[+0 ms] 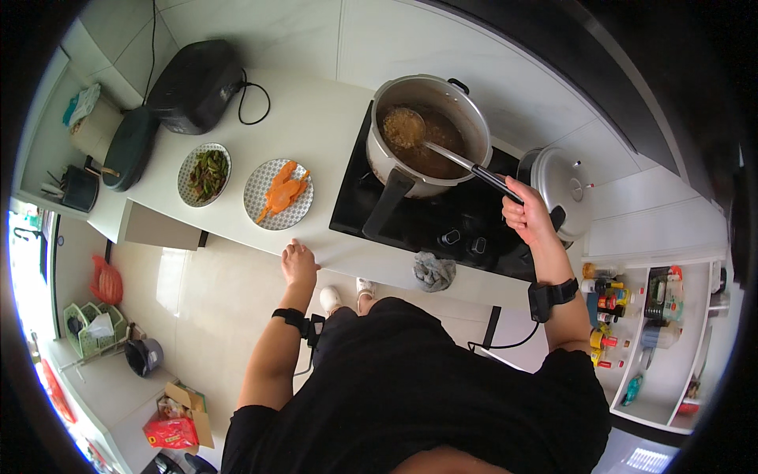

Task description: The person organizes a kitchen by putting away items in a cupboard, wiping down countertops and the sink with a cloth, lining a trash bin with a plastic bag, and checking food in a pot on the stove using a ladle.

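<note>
My right hand (527,210) grips the black handle of a metal ladle (453,155). The ladle's bowl, full of a grainy brown food, is over the inside of a deep metal pot (474,112); whether it touches the brown liquid (435,166) is hard to tell. The pot, which looks like a pressure cooker, stands on a black cooktop (408,225) with its long handle towards me. My left hand (300,263) rests at the counter's front edge, holding nothing. Just beyond it is a patterned plate (251,198) with orange food (285,192).
Another patterned plate (183,178) holds green cooked vegetables (209,175). A crumpled grey cloth (434,272) lies at the counter edge. The pot's lid (565,189) leans right of the cooktop, behind my right wrist. A black appliance (195,86) with a cord stands back left. Bottles (607,302) fill shelves at right.
</note>
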`<state>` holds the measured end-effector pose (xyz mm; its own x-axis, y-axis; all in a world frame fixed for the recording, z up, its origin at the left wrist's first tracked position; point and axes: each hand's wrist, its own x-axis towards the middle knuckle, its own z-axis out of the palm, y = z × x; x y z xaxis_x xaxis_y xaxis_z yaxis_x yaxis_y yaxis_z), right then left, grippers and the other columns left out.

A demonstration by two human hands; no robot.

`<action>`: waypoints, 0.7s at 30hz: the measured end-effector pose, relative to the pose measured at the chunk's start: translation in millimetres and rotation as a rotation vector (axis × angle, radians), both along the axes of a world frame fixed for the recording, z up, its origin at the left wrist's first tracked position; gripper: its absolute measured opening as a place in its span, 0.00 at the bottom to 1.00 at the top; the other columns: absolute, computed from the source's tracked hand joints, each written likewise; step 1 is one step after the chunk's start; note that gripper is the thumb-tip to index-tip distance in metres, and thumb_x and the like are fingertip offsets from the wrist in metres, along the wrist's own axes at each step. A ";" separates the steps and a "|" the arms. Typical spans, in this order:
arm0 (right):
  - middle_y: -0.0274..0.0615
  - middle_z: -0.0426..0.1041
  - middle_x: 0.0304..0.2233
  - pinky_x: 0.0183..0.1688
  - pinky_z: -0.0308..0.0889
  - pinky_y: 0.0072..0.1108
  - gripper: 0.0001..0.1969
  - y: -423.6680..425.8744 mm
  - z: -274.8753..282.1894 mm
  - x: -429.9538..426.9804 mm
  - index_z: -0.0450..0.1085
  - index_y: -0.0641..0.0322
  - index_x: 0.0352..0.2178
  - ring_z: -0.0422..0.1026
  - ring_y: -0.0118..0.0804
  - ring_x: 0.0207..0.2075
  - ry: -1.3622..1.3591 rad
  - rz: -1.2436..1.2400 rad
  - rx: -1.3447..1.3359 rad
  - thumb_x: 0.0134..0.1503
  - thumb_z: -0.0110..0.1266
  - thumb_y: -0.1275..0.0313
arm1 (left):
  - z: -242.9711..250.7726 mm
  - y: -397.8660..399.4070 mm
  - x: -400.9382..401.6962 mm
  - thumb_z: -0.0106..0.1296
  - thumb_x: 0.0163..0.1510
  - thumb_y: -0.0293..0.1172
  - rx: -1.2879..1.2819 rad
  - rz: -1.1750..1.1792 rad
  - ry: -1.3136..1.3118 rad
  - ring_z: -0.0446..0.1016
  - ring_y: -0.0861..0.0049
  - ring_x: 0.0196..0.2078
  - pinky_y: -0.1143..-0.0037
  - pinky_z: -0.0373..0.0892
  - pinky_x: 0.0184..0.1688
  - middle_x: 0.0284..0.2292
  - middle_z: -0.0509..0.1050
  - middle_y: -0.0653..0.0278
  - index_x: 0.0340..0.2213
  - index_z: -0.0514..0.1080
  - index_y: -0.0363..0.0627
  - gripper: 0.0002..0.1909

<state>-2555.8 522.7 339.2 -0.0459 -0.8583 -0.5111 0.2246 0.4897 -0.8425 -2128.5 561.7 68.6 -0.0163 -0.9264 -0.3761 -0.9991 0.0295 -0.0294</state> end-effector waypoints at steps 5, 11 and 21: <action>0.21 0.51 0.12 0.12 0.42 0.11 0.19 11.7 15.9 4.3 0.69 0.60 0.50 0.47 0.14 0.10 0.127 -0.051 -0.100 0.63 0.48 0.59 | -5.9 -2.5 2.0 0.66 0.43 0.47 0.029 0.008 -0.019 0.64 0.67 0.57 0.71 0.60 0.59 0.59 0.62 0.54 0.51 0.69 0.39 0.37; 0.21 0.50 0.12 0.12 0.42 0.11 0.21 21.6 25.8 0.4 0.68 0.62 0.52 0.47 0.14 0.10 0.211 -0.082 -0.162 0.64 0.48 0.60 | -3.2 -3.7 -0.7 0.67 0.42 0.47 0.026 0.006 -0.030 0.64 0.67 0.57 0.71 0.60 0.59 0.58 0.63 0.54 0.50 0.70 0.39 0.36; 0.22 0.53 0.12 0.12 0.45 0.14 0.21 26.9 33.7 1.1 0.67 0.62 0.54 0.49 0.15 0.11 0.308 -0.135 -0.241 0.64 0.49 0.62 | 0.3 -3.6 -2.3 0.66 0.42 0.47 0.023 -0.006 -0.046 0.64 0.67 0.57 0.71 0.60 0.59 0.57 0.63 0.53 0.50 0.70 0.40 0.36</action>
